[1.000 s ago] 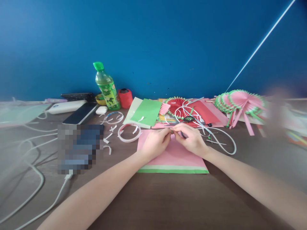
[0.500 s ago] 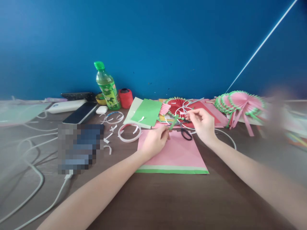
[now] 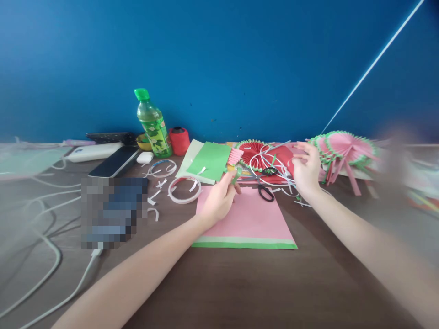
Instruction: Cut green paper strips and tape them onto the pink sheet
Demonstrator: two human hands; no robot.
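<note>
My left hand [image 3: 219,196] is closed on a short green paper strip [image 3: 236,175], pinched between thumb and fingertips above the pink paper sheet [image 3: 248,214]. White and green edges show beneath that sheet's near side. My right hand [image 3: 307,170] is raised over red paper [image 3: 285,157], its fingers bent but apart, with nothing visible in them. Between the hands lie black-handled scissors [image 3: 266,193], their blades pointing left. A tangle of thin white strips [image 3: 270,167] lies left of my right hand. Behind it stands a red pleated paper fan [image 3: 252,153] with a green edge.
Pink-and-green pleated fans [image 3: 350,148] sit at the right. Left of the pink sheet are a roll of tape [image 3: 185,190], green paper [image 3: 211,160] and white scraps [image 3: 154,197]. A green bottle [image 3: 153,125], red thread spool [image 3: 179,140], phone [image 3: 115,161] and cables [image 3: 56,256] lie farther left.
My right hand has moved right and slightly up, away from my left hand, and its pinch has loosened. The green strip in my left hand now points less upright and shows less.
</note>
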